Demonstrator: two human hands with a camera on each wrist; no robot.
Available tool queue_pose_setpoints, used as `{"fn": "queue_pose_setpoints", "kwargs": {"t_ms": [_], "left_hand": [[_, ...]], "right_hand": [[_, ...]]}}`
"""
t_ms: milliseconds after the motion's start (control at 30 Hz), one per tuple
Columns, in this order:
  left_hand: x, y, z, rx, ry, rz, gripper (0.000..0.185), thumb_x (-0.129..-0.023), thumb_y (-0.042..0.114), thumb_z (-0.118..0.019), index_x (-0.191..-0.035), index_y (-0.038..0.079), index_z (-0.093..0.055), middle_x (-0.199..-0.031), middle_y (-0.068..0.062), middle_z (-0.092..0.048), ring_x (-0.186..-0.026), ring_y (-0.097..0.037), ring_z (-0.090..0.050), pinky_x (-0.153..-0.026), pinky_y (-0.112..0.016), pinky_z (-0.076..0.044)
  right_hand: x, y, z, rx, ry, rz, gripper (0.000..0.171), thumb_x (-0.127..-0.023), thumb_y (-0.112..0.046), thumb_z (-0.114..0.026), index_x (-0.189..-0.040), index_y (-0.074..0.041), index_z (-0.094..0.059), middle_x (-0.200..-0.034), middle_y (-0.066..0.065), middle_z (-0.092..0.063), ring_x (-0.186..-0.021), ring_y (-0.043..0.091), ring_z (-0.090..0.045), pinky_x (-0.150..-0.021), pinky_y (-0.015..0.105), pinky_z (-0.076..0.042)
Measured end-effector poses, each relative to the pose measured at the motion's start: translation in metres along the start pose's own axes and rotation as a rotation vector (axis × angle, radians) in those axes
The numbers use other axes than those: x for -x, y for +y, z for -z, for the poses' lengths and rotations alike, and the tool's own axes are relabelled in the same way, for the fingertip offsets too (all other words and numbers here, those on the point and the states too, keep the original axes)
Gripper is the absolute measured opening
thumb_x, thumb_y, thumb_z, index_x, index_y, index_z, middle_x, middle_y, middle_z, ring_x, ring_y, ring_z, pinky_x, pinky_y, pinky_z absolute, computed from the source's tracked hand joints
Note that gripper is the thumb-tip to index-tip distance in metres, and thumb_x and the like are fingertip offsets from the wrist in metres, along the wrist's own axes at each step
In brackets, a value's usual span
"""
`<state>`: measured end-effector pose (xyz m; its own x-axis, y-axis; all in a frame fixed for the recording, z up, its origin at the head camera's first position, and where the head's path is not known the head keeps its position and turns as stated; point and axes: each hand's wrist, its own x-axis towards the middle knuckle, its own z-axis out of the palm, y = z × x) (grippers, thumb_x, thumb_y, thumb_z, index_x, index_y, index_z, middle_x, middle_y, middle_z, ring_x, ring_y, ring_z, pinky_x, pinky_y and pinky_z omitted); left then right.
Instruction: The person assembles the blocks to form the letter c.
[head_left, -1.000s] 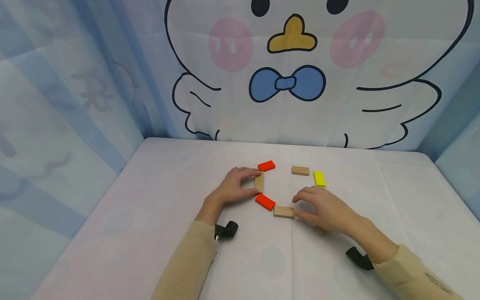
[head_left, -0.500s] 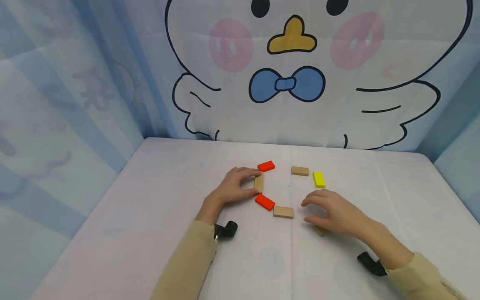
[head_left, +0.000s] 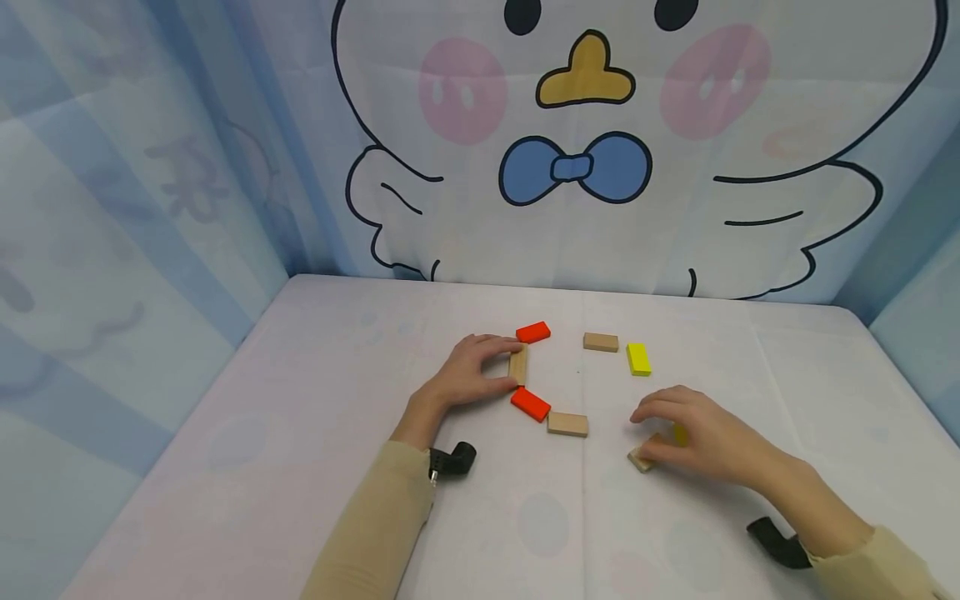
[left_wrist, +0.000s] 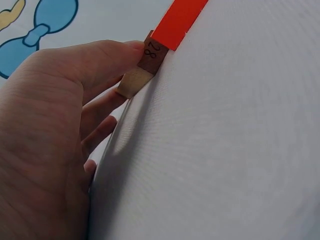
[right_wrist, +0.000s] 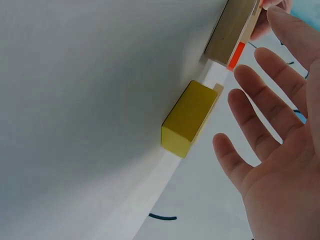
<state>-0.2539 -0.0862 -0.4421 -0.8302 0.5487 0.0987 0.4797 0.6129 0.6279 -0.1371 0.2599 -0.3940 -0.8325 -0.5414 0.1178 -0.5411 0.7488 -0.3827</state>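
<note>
My left hand [head_left: 474, 373] pinches a plain wooden block [head_left: 518, 365] by its two ends, thumb at the near end and fingers at the far end. In the left wrist view dark marks show on that wooden block [left_wrist: 152, 52], and a red block [left_wrist: 180, 22] overlaps it. On the table, one red block [head_left: 532, 332] lies beyond it and another red block [head_left: 530, 405] nearer. My right hand [head_left: 697, 433], fingers spread and holding nothing, hovers above a wooden block [head_left: 640, 461] and a yellow block [right_wrist: 187, 117]; from the head view the hand mostly hides both.
A wooden block [head_left: 567, 425] touches the nearer red block's corner. Farther back lie another wooden block [head_left: 601, 342] and a yellow block [head_left: 639, 359]. The white-covered table [head_left: 300, 467] ends at a printed cloth backdrop [head_left: 585, 242]. Black camera mounts [head_left: 453, 459] sit at the wrists.
My right hand has drawn back from the near wooden block, moving right and toward me over the loose blocks. My left hand stays on its wooden block.
</note>
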Motion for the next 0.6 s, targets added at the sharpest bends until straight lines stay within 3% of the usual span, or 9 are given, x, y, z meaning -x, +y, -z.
{"fn": "queue_pose_setpoints", "kwargs": {"t_ms": [467, 600], "left_hand": [[-0.0004, -0.0011, -0.0005, -0.001, 0.001, 0.002, 0.055, -0.091, 0.033, -0.072, -0.143, 0.022, -0.059, -0.146, -0.002, -0.053, -0.138, -0.027, -0.039, -0.114, -0.050, -0.030], [-0.0011, -0.0019, -0.0008, -0.001, 0.004, -0.009, 0.055, -0.091, 0.033, -0.072, -0.143, 0.022, -0.060, -0.145, -0.002, -0.054, -0.138, -0.027, -0.039, -0.115, -0.049, -0.029]], "right_hand": [[0.0083, 0.0105, -0.0042, 0.040, 0.050, 0.115, 0.031, -0.076, -0.023, -0.090, -0.103, -0.026, -0.074, -0.109, -0.016, -0.064, -0.102, 0.012, -0.059, -0.087, 0.041, -0.053], [0.0092, 0.0104, -0.0036, 0.023, 0.021, 0.108, 0.029, -0.078, -0.024, -0.088, -0.102, -0.028, -0.074, -0.110, -0.017, -0.064, -0.102, 0.011, -0.059, -0.087, 0.042, -0.052]]}}
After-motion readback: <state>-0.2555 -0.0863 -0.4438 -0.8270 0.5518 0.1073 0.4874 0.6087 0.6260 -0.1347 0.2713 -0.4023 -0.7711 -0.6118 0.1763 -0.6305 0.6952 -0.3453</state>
